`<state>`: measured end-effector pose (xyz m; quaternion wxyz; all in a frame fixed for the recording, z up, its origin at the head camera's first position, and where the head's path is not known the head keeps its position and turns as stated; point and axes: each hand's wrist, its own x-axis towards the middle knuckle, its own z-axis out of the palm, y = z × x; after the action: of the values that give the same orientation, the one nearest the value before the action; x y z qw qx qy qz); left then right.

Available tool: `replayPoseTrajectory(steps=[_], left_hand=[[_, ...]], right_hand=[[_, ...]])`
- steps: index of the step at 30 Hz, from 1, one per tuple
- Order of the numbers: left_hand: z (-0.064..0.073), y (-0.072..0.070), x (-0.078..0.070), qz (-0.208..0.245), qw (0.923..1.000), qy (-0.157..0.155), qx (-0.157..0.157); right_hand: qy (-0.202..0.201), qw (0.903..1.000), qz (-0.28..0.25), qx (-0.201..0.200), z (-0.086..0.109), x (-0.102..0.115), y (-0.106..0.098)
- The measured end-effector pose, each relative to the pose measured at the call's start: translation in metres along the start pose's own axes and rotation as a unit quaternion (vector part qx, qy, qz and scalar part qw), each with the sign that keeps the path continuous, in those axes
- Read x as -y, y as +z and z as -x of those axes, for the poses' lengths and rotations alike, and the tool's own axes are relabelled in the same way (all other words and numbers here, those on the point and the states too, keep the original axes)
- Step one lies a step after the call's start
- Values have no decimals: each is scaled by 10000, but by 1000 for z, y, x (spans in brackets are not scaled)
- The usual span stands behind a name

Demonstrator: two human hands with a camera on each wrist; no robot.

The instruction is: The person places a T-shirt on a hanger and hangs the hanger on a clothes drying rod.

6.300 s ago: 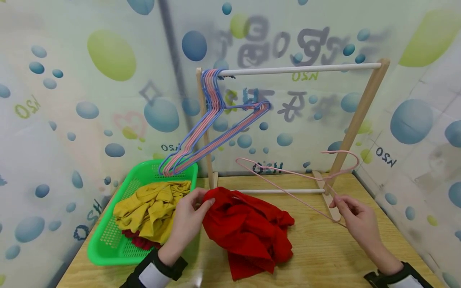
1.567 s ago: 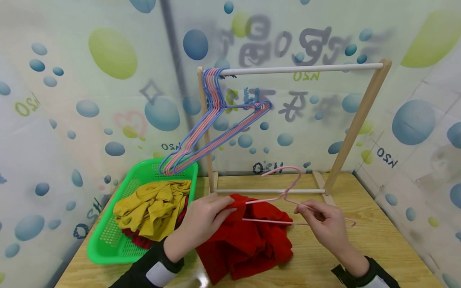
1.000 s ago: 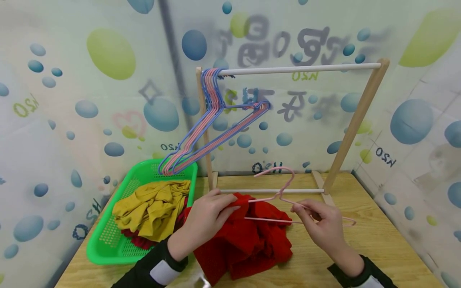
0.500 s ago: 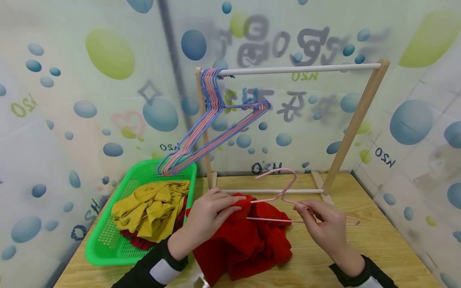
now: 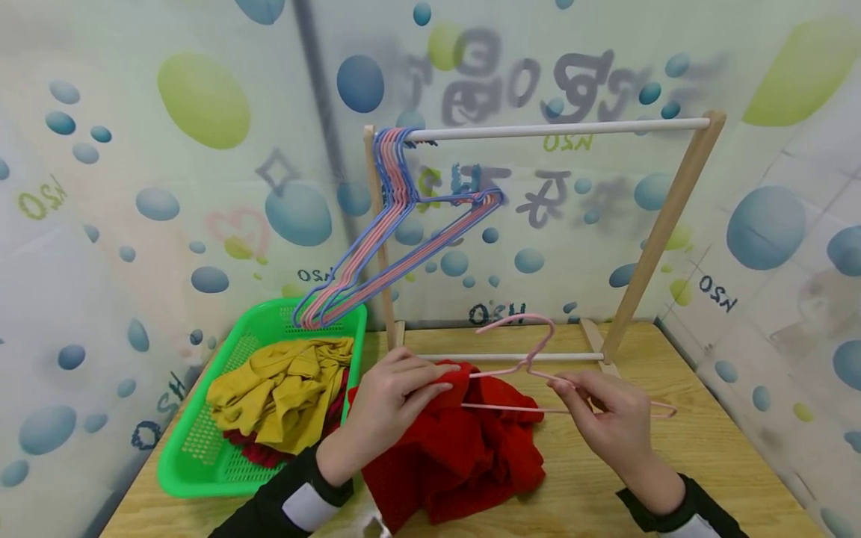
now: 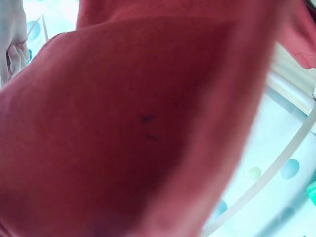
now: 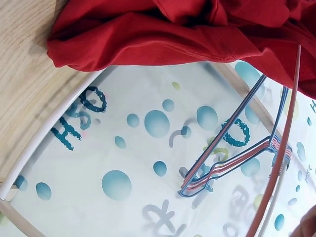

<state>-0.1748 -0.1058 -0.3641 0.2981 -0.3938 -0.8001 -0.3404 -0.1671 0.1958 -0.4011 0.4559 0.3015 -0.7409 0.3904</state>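
Pink and thin-framed, the triangular hanger [image 5: 528, 363] lies crosswise between my hands, its left end hidden by crumpled red cloth [image 5: 464, 456]. My right hand [image 5: 610, 420], nearer its neck, pinches its shoulder; my left hand [image 5: 389, 400] pinches the cloth.

- A pale back wall [image 5: 565, 246] stands behind the surface [image 5: 585, 486], printed with blue and lime-green bubbles.
- Mirrored "H2O" lettering and larger, blurred grey characters [image 5: 585, 82] run across it.
- A dark, slanting band [image 5: 316, 75] descends from the top edge, left of centre.
- Nearby are a grey diamond outline [image 5: 277, 170] and a faint pink heart [image 5: 238, 232].
- Bubble-printed side walls flank the surface, the right one [image 5: 800, 314] marked with thin lines.
- The surface is light wood with visible grain.
- Lighting looks bright.
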Motion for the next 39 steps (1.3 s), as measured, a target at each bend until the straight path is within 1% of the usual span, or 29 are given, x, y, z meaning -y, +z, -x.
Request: replayPoseTrajectory(steps=[7,15,20,25,31,39], left_hand=[[-1,2,-4,47,9998,-113,152],[-4,3,-7,34,9998,-31,183],[-8,3,-9,-61,9996,4,262],[-10,5,-11,-104,9995,12,303],[-12,6,-12,-40,9992,-78,398],[-14,8,-13,23,9994,20,356]], right_hand=[[-192,9997,-149,-35,0,-2,2],[-335,9994,-31,-67,-1,3,5],[-434,9986,-264,-121,-4,7,9],[-375,9989,-260,-126,-1,7,12],[-317,9993,-186,-118,1,5,13],[-282,9996,-82,-35,2,5,17]])
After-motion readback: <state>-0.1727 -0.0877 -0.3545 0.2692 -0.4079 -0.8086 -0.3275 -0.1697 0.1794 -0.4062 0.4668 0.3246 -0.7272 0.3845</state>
